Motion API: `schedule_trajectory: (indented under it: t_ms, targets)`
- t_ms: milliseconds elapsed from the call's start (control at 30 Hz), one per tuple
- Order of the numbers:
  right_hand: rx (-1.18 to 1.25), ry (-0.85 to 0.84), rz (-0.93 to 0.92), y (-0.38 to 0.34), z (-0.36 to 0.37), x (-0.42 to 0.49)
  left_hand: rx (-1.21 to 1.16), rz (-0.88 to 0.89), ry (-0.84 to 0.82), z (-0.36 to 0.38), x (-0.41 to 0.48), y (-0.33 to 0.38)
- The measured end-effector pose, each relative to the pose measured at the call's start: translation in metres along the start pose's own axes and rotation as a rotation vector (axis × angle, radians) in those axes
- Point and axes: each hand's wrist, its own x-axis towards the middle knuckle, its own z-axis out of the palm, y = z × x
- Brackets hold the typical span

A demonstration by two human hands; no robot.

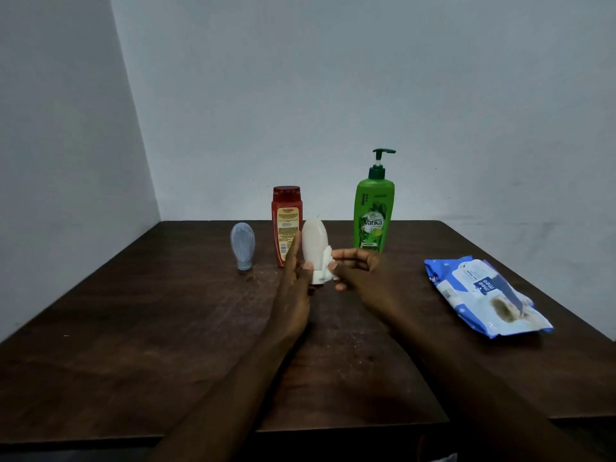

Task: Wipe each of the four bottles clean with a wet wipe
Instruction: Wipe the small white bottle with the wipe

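Hands sit close together above the middle of the dark wooden table [166,328]. My left hand [293,288] grips the pale cream bottle [315,241] from its left side, fingers running up along it, thumb on the front near the lower end. The bottle is upright with its rounded end up. Its bottom is hidden by the wipe, so I cannot tell if it touches the table. My right hand [361,270] has curled fingers and pinches the white wet wipe [324,271] against the bottle's lower right side. The wipe is bunched round the bottom part.

The other three bottles stand toward the far edge. The red bottle [286,218], with a red cap and yellow label, is upright just behind my left fingers and partly covered by them and the cream bottle. The grey-blue tube bottle [242,243] is left of it, standing on its cap, apart from the red one. The green Vatika pump bottle [374,215] is on the right, upright and tallest, nozzle pointing right, base just behind my right hand.

The blue and white wet wipe pack [483,295] lies flat on the right side of the table, well apart from my hands. White specks on the wood near the centre. Pale wall [300,95] behind.
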Motion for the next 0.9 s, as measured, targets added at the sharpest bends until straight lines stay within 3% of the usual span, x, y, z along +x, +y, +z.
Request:
schedule_trajectory:
  t_ms: [167, 467, 700, 900]
  targets:
    - [-0.138, 0.057, -0.183, -0.005, 0.007, -0.008, 0.003, 0.013, -0.032, 0.001, 0.0, -0.002]
    - [-0.165, 0.194, -0.272, -0.035, 0.005, 0.02, -0.049, 0.013, -0.119, 0.002, -0.002, 0.002]
    - [-0.171, 0.094, -0.281, -0.052, 0.0, 0.04, -0.195, -0.016, -0.155, 0.002, -0.002, 0.009]
    - [-0.087, 0.028, -0.248, -0.046, -0.004, 0.039, -0.156, -0.014, -0.156, 0.003, -0.003, 0.01]
